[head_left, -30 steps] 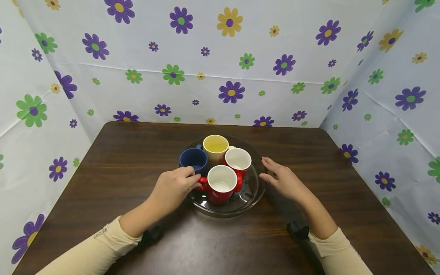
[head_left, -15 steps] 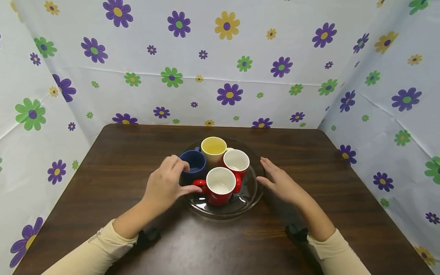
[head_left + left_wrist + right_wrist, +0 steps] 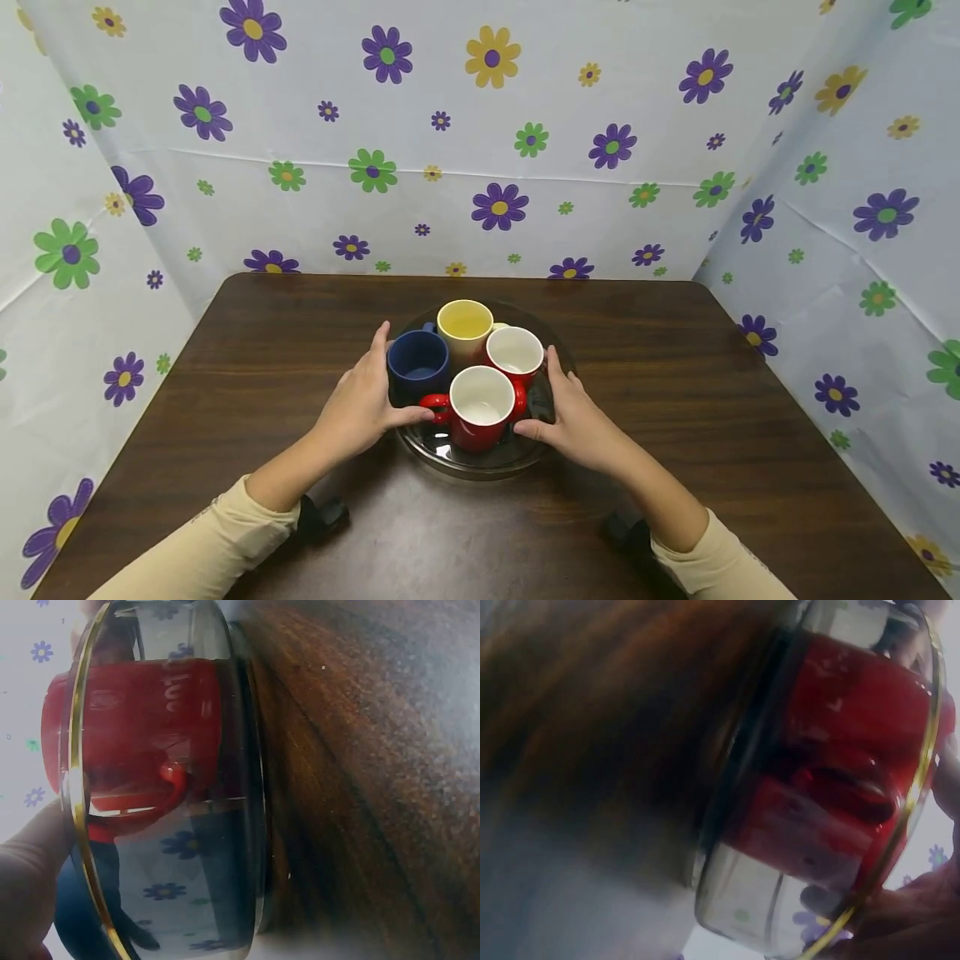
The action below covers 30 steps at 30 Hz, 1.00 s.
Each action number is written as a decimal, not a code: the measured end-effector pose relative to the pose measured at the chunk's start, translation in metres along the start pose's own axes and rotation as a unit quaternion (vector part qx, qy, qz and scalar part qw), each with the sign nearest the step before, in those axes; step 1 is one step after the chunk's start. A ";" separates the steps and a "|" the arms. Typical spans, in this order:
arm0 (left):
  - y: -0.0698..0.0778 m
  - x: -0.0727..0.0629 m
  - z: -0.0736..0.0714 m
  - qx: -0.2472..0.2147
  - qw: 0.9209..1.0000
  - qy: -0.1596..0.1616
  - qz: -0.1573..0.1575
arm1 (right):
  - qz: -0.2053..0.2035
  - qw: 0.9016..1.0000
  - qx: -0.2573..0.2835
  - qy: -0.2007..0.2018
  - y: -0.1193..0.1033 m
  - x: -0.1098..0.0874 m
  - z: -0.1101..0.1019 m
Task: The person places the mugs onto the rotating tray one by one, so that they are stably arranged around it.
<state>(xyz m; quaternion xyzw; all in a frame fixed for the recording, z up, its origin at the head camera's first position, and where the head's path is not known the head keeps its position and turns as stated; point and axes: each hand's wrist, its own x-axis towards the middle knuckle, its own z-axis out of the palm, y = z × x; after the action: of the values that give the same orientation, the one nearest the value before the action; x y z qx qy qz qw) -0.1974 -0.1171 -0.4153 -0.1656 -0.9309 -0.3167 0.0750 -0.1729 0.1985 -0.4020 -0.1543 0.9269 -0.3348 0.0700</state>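
A round clear glass dish [image 3: 472,473] with a gold rim holds a blue mug [image 3: 416,358], a yellow mug [image 3: 465,323] and two red mugs with white insides. The front red mug [image 3: 480,435] has its handle toward the left; the back red mug [image 3: 514,352] stands behind it. My left hand [image 3: 354,410] is spread at the dish's left side, fingers beside the blue mug, thumb at the front red mug's handle. On the other side my right hand [image 3: 583,418] reaches over the rim, fingertips beside the back red mug, thumb near its handle. Red mugs show through the glass in both wrist views.
The dish stands on a dark wooden table [image 3: 300,333]. White cloth [image 3: 420,100] with printed flowers hangs behind the table and along both sides. Dark wrist-worn devices [image 3: 322,518] sit beneath both forearms.
My left hand has let go of the front red mug's handle and spread its fingers along the blue mug's left side. My right hand has moved left over the dish toward the back red mug.
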 end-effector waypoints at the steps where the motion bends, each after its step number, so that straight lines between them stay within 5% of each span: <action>1: 0.000 0.000 0.001 0.003 1.000 0.003 -0.002 | 0.002 1.000 0.001 0.007 -0.001 0.001 0.002; 14: 0.006 0.000 0.004 0.011 0.999 0.036 -0.002 | -0.002 0.995 -0.030 0.091 -0.014 0.003 0.019; 30: 0.004 -0.002 0.002 0.033 0.999 0.019 0.007 | -0.037 0.997 -0.015 0.060 -0.006 0.006 0.016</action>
<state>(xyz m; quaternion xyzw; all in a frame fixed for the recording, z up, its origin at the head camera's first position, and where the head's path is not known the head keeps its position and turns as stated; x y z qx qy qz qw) -0.1939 -0.1133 -0.4152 -0.1638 -0.9381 -0.2882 0.1002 -0.1731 0.1825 -0.4106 -0.1693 0.9279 -0.3322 -0.0010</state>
